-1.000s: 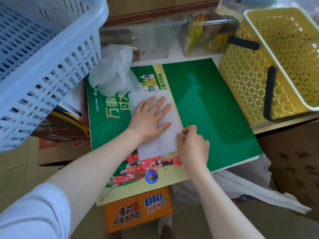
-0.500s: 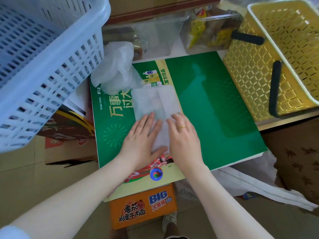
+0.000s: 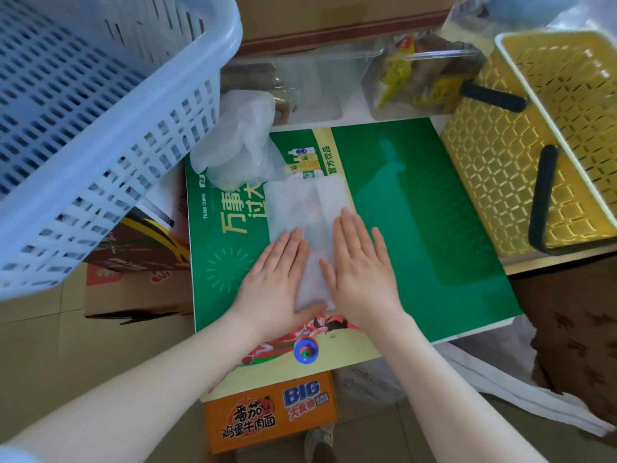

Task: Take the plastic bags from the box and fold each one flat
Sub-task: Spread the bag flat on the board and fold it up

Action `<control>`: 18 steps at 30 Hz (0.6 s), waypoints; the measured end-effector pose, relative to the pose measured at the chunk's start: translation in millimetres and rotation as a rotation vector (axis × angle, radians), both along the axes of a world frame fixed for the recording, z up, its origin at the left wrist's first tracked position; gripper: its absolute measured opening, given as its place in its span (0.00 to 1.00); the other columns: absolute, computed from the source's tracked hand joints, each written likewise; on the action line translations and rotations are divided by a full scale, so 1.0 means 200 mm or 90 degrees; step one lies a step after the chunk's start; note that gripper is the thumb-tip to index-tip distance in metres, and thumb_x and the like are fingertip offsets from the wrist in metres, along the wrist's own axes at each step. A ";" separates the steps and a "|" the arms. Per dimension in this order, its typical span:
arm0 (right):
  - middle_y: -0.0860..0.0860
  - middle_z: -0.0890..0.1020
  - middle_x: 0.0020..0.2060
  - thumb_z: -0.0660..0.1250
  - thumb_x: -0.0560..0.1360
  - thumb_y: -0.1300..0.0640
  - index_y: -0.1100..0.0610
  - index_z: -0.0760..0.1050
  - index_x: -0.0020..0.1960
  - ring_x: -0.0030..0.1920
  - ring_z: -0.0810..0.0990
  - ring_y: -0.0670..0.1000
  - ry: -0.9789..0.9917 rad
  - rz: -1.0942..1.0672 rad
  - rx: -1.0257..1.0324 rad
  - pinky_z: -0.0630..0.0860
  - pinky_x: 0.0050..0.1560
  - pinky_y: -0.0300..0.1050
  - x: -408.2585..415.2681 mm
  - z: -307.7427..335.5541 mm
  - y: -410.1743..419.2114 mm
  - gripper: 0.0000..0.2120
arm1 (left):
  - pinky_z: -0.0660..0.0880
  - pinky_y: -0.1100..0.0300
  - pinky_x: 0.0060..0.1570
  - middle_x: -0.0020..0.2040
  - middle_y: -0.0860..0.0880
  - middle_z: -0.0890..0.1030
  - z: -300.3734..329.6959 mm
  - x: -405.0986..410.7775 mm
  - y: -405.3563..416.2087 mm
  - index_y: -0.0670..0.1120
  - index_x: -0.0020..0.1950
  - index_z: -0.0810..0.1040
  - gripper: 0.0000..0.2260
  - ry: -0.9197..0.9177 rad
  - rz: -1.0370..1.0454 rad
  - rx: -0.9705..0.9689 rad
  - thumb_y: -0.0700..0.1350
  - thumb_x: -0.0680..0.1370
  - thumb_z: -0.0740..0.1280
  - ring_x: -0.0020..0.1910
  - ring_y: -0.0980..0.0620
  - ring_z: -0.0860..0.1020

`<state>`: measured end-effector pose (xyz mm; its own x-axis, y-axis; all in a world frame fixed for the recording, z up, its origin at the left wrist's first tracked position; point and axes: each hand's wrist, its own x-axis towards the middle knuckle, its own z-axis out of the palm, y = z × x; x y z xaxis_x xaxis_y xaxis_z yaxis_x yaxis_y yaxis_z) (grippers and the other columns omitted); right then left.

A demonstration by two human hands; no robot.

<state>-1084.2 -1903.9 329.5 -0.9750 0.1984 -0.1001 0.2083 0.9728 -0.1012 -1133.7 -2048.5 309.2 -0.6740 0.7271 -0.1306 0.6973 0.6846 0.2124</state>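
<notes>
Head view shows both palms now flat on the near end of the folded plastic bag [image 3: 307, 208] lying on the green printed board [image 3: 417, 212]: the right hand [image 3: 359, 262], pinching its edge a second ago, has uncurled beside the left hand [image 3: 277, 274]. Neither grips anything; they look to be pressing the fold flat, while a crumpled bag [image 3: 240, 142] waits beyond.

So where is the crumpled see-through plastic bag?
In the head view, the crumpled clear plastic bag sits at the far left corner of the green printed board, beside the blue slotted basket, just beyond the flattened white bag.
</notes>
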 end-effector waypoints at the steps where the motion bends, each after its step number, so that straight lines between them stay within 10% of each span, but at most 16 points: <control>1: 0.58 0.63 0.73 0.45 0.76 0.44 0.64 0.62 0.72 0.73 0.61 0.56 0.024 0.034 -0.010 0.49 0.73 0.49 -0.03 0.00 -0.03 0.32 | 0.53 0.50 0.68 0.72 0.38 0.62 0.00 0.00 0.00 0.36 0.71 0.63 0.43 -0.010 0.002 0.009 0.69 0.69 0.53 0.72 0.41 0.60; 7: 0.51 0.45 0.77 0.32 0.70 0.37 0.57 0.43 0.76 0.76 0.43 0.49 -0.048 0.020 -0.083 0.38 0.72 0.43 -0.18 -0.10 0.04 0.40 | 0.55 0.50 0.67 0.71 0.37 0.65 0.00 0.00 0.00 0.36 0.69 0.66 0.42 -0.001 -0.005 -0.019 0.68 0.68 0.54 0.70 0.40 0.63; 18: 0.49 0.45 0.77 0.45 0.81 0.44 0.54 0.42 0.77 0.76 0.42 0.48 -0.068 0.002 -0.068 0.40 0.74 0.50 -0.43 -0.14 0.13 0.29 | 0.48 0.46 0.68 0.73 0.40 0.62 -0.03 0.00 0.00 0.38 0.71 0.63 0.43 0.027 0.002 -0.029 0.69 0.69 0.53 0.72 0.34 0.56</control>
